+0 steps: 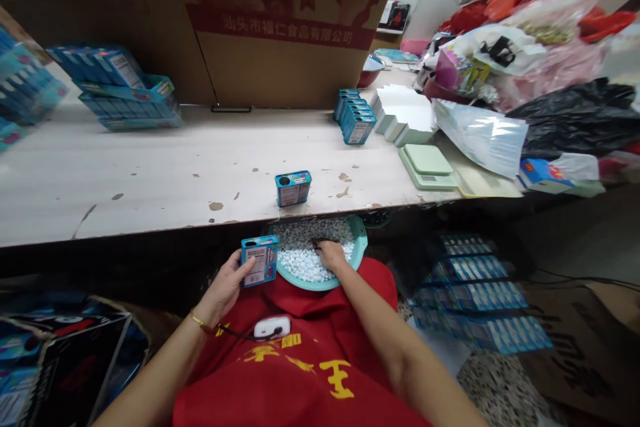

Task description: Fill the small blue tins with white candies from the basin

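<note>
My left hand [225, 287] grips a small blue box [259, 260] with a white printed label, held upright over my lap. A teal basin [360, 247] full of small white candies [305, 250] rests on my lap against the table edge. Down in the candies is my right hand [333, 255], fingers curled and partly buried, so what it holds is hidden. One more blue box [293, 187] stands on the table edge just above the basin.
A worn white table [150, 173] stretches ahead, backed by a big cardboard box [280, 20]. Stacks of blue boxes [123, 90] sit far left, a row [356, 117] near white cartons [405, 113]. A scale [429, 167], bags and clutter lie right. Trays of boxes [475, 300] lie on the floor.
</note>
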A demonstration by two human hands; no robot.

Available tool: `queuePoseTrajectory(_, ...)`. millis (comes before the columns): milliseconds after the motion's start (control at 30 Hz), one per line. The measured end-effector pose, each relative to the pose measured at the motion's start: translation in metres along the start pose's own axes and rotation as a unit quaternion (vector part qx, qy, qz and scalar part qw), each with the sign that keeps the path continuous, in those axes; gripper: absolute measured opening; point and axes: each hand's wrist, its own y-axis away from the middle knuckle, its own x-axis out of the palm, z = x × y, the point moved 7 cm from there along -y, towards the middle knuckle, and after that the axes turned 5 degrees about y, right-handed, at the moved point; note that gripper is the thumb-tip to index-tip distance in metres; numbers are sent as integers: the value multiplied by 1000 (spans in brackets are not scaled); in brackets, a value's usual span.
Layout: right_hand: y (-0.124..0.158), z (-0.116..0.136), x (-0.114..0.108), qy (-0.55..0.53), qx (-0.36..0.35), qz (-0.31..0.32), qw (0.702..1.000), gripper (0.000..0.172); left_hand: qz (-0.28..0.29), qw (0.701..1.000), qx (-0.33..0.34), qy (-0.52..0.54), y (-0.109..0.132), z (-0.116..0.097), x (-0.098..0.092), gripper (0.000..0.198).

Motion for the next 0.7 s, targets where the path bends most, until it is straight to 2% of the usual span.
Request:
queuePoseTrajectory(100,2,-10,-1,-36,-14,-5,999,31,2,999,28,-41,-15,3,-1,47)
queuePoseTrajectory(200,12,-19,-15,-123,-47,-41,990,31,19,992,68,-108,-26,0,3,51)
queuePoseTrajectory(300,26,-25,-43,-225,-93,-92,966,33,20,974,113,-194,-35,-7,8,51)
queuePoseTrajectory(400,41,-27,-79,-258,-124,-112,952,33,29,943,164,-287,-42,-15,17,45)
queuePoseTrajectory(567,53,-10,-134,-196,-160,-85,964,35,78,892,205,-394,-51,-12,44,38)
queuePoseTrajectory(700,52,8,-155,-70,-171,-43,982,35,103,861,220,-447,-54,-7,62,38)
